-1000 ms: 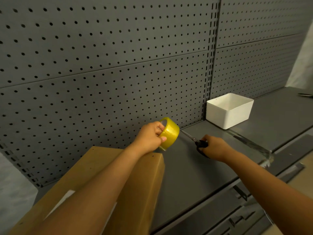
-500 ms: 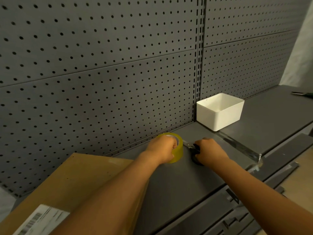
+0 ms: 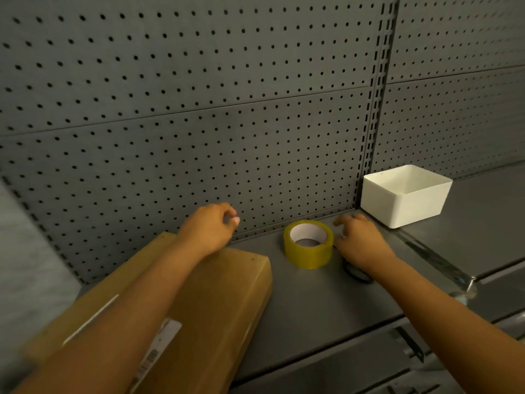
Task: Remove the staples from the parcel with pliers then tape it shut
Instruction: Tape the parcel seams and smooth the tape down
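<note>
The brown cardboard parcel lies on the grey shelf at lower left, a white label on its top. A yellow tape roll lies flat on the shelf just right of the parcel's far corner. My left hand hovers over the parcel's far end with loosely curled fingers and holds nothing. My right hand rests on the shelf right beside the roll, fingers relaxed. A black scissor handle pokes out from under its wrist; the blades are hidden.
A white open bin stands at the back right against the grey pegboard wall. A clear divider strip runs along the shelf joint to the right of my right hand. The shelf's front edge drops off below.
My left hand set the tape roll down flat on the shelf, let go and drew back left over the parcel. My right hand laid the scissors down and loosened its grip.
</note>
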Demonstrator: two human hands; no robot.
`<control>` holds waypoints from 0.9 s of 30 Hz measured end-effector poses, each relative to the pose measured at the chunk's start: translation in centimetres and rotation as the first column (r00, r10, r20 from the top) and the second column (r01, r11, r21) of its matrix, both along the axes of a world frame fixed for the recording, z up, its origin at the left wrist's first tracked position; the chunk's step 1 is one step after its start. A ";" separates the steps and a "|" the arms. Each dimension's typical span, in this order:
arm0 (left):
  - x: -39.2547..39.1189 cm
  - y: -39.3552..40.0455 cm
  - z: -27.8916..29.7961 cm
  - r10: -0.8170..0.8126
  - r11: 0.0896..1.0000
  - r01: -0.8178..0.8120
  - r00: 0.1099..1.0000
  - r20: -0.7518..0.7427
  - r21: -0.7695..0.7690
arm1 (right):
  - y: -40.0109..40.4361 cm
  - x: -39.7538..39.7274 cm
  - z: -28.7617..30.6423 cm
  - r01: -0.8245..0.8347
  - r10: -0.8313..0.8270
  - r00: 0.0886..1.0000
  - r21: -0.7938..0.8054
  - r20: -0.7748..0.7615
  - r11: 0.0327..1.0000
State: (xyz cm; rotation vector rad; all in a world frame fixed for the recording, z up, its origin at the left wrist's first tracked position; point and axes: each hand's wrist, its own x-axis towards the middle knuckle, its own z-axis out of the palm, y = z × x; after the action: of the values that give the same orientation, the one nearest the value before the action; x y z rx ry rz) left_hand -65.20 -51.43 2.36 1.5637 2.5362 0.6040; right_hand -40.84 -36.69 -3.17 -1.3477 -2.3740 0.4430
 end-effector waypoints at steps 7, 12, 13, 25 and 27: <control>-5.3 -7.4 -2.7 0.374 0.842 -0.426 0.903 -0.210 -0.330 | -7.4 -8.2 2.4 -0.485 0.463 0.873 -0.190 -0.153 0.853; -5.1 -8.4 -3.5 0.319 0.847 -0.372 0.927 -0.196 -0.380 | -9.3 -9.7 2.2 -0.555 0.551 0.826 -0.340 -0.117 0.760; -4.8 -8.3 -3.3 0.299 0.854 -0.352 0.935 -0.193 -0.383 | -9.2 -9.6 2.2 -0.545 0.539 0.833 -0.361 -0.128 0.757; -4.9 -4.7 -3.2 -0.065 0.940 0.042 0.996 -0.057 -0.339 | -9.3 -7.2 1.6 -0.505 0.447 0.856 -0.604 -0.259 0.617; -5.3 -4.6 -3.2 -0.107 0.946 0.087 0.993 -0.047 -0.311 | -10.0 -7.3 1.5 -0.489 0.430 0.867 -0.593 -0.252 0.640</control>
State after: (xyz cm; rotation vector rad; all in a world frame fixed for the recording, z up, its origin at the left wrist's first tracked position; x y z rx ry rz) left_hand -70.48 -56.03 -0.86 1.6008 2.4304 0.1377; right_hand -48.17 -46.68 -1.64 -0.8635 -2.5795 1.5590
